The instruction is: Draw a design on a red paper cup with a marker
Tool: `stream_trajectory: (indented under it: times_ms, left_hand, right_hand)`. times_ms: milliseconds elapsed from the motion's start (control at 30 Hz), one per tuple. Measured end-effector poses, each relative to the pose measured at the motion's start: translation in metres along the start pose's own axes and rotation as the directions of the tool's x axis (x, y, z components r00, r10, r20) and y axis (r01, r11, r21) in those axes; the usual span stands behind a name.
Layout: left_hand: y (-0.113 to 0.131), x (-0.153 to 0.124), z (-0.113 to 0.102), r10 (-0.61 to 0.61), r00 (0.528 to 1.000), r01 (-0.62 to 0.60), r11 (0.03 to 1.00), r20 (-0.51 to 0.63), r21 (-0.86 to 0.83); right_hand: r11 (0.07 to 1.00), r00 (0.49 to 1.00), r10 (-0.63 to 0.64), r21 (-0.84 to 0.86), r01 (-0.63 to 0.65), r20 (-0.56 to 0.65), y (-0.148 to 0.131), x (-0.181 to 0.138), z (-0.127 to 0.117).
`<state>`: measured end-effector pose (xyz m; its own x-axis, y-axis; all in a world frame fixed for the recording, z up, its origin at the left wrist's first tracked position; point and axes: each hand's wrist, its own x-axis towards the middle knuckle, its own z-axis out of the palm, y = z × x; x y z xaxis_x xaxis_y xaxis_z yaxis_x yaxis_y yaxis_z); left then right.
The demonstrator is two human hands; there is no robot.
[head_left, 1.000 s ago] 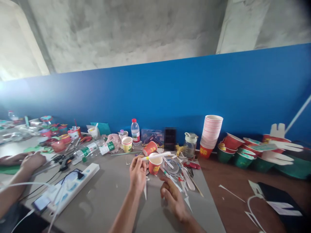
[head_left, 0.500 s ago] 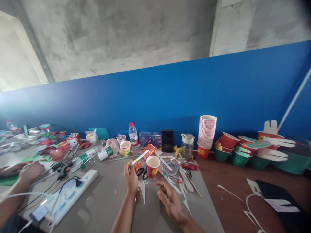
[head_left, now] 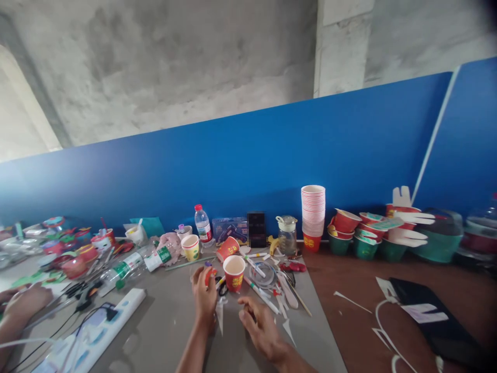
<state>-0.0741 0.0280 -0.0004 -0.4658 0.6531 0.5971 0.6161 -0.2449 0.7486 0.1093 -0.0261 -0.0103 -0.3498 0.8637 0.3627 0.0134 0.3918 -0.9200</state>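
Observation:
My left hand (head_left: 204, 296) is closed, its fingertips on a small red-orange piece (head_left: 208, 276) whose kind I cannot make out. Beside those fingers is a marker pen (head_left: 220, 283), partly hidden, with black-handled scissors (head_left: 222, 290) next to it. A red paper cup (head_left: 234, 274) with yellow print stands upright just beyond both hands. Nearer to me, my right hand (head_left: 261, 327) is half curled, thumb and fingers apart, holding nothing. Another red paper cup (head_left: 228, 249) lies tipped behind the upright one.
Markers, a coiled clear tube (head_left: 264, 274) and paper scraps lie to the right. A tall cup stack (head_left: 312, 212), a glass jar (head_left: 287, 235) and a water bottle (head_left: 202, 227) stand along the blue partition. A power strip (head_left: 97, 331) and a co-worker's hand (head_left: 31, 300) are at left.
The marker pen that my left hand held up is now lower, beside the fingers, and the hand has closed on the red-orange piece. The view has turned slightly right.

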Motion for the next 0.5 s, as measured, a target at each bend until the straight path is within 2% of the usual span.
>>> stream_trajectory:
  times_ms: [100, 233, 333, 500]
  left_hand:
    - [-0.005, 0.003, -0.001, -0.017, 0.998, 0.022, 0.997, -0.067, 0.07]
    - [-0.006, 0.007, 0.0, -0.065, 0.994, 0.073, 0.993, -0.083, 0.095]
    - [0.001, 0.009, -0.002, -0.073, 0.994, 0.08, 0.992, -0.076, 0.096]
    - [0.012, 0.014, -0.004, -0.085, 0.996, 0.087, 0.991, -0.027, 0.106]
  right_hand:
    - [0.997, 0.997, -0.036, -0.068, 0.031, -0.065, -0.002, 0.003, 0.0]
    - [0.98, 0.978, -0.074, -0.198, 0.034, -0.197, -0.008, 0.007, -0.002]
    - [0.963, 0.972, -0.103, -0.267, 0.044, -0.211, -0.011, 0.008, -0.005]
    - [0.96, 0.967, -0.125, -0.273, 0.062, -0.221, -0.007, 0.008, -0.005]
